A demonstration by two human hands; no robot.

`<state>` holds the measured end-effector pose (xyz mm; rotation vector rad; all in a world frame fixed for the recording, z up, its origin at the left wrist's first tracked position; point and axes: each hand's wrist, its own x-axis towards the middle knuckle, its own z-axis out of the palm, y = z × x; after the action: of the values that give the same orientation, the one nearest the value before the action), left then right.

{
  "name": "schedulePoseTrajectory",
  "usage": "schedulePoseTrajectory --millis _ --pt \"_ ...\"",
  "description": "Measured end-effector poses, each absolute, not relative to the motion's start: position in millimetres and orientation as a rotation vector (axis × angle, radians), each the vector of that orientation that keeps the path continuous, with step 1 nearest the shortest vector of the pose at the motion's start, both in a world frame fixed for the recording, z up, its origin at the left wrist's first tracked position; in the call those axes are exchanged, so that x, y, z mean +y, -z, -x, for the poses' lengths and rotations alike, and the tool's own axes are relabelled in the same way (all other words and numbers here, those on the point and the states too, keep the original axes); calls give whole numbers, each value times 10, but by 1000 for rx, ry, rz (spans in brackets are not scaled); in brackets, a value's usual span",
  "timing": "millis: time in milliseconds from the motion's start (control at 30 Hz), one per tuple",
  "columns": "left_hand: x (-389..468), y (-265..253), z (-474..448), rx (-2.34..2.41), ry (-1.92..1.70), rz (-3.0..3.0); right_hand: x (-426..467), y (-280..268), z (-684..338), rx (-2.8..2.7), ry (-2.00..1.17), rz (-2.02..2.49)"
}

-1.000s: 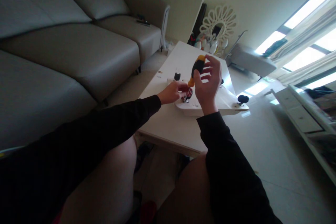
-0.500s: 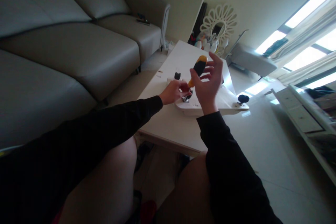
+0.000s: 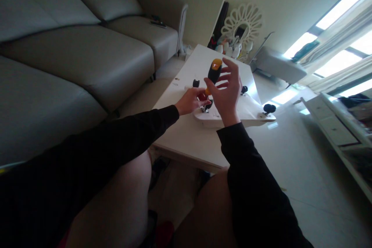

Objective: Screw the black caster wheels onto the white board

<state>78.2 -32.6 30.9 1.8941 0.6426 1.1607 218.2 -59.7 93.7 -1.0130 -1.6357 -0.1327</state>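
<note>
A screwdriver (image 3: 214,73) with a black and orange handle stands tilted, its handle top up. My right hand (image 3: 229,87) holds the handle between thumb and curled fingers. Around the lower end of the screwdriver close the fingertips of my left hand (image 3: 193,100), partly hiding the shaft; its tip cannot be made out. Just below them is a black caster wheel (image 3: 208,105) on a metal plate at the corner of a white board (image 3: 232,112). More casters stand on the board: one at the right corner (image 3: 269,109) and a back-right wheel (image 3: 244,90).
The board lies on a white table (image 3: 186,135), overhanging its right edge. Another black wheel (image 3: 196,83) and small parts (image 3: 176,81) are farther left. A grey sofa (image 3: 116,54) runs along the left, a white cabinet (image 3: 331,124) stands right.
My right hand and the screwdriver handle have shifted left, and the screwdriver leans less to the right. The back-right caster is now uncovered. My left hand stays nearly in place.
</note>
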Motion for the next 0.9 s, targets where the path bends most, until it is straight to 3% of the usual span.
schedulePoseTrajectory --millis 367,900 --pt "-382 -353 -751 430 -990 -1788 -687 -961 -2166 -1607 160 1030" --pt "-420 -382 -784 629 -1075 -1814 -607 -943 -2182 -1564 132 1051"
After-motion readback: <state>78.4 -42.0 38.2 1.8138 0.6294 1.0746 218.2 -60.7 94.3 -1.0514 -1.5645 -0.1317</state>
